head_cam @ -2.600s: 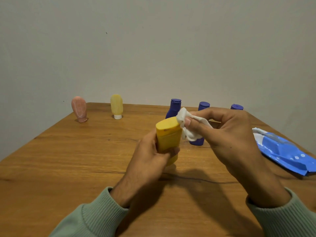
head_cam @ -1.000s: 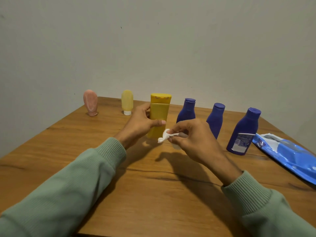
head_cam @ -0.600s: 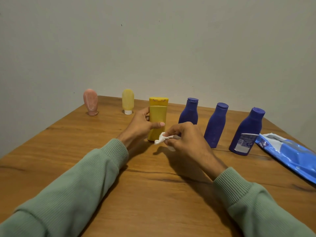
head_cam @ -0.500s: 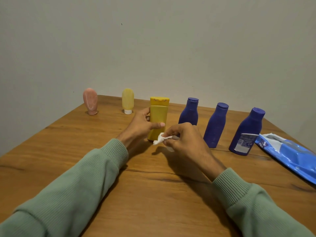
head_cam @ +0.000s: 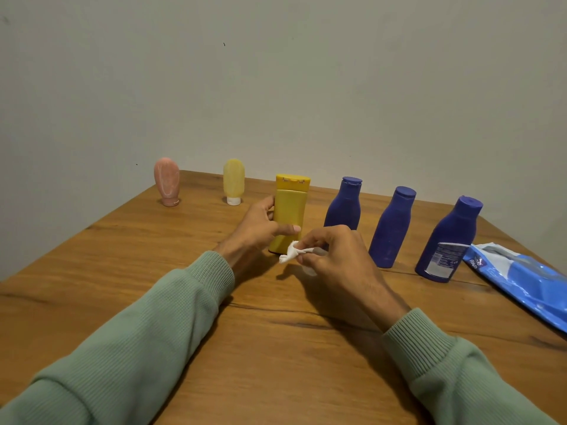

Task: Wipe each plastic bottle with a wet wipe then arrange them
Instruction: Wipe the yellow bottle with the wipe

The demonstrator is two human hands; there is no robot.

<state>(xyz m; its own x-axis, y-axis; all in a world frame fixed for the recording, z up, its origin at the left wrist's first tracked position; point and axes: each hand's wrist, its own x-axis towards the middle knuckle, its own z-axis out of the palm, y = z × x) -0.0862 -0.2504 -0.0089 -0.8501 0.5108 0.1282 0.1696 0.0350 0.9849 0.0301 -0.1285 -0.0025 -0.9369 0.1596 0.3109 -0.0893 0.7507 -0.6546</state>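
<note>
We had the yellow bottle (head_cam: 290, 213) standing upright on the wooden table (head_cam: 122, 271), third in a row that ran along the far edge. Our left hand (head_cam: 260, 228) was wrapped around its lower left side, thumb laid across the front face and fingers behind, so the grip was closed on the bottle. Its base appeared to rest on the tabletop, though the thumb and the wipe hid part of the bottom edge.

Our right hand (head_cam: 331, 250) hung just in front of and to the right of that bottle, fingers curled and pinching a crumpled white wet wipe (head_cam: 291, 254). The wipe poked out to the left of the fingertips, near the bottle's lower right corner; we could not tell whether it touched the plastic.

To the left of the yellow bottle stood a pale yellow tube (head_cam: 233, 180) on its white cap, and further left a pink tube (head_cam: 166, 180), both well apart from our hands. To the right stood three dark blue bottles: the first blue bottle (head_cam: 345, 204) partly behind our right hand, the second blue bottle (head_cam: 391, 227) beside it, and the third blue bottle (head_cam: 446, 237), with its label peeling, nearest the blue wipes packet (head_cam: 521, 283) lying flat at the table's right edge.

Both our forearms wore green sleeves (head_cam: 138, 332).
</note>
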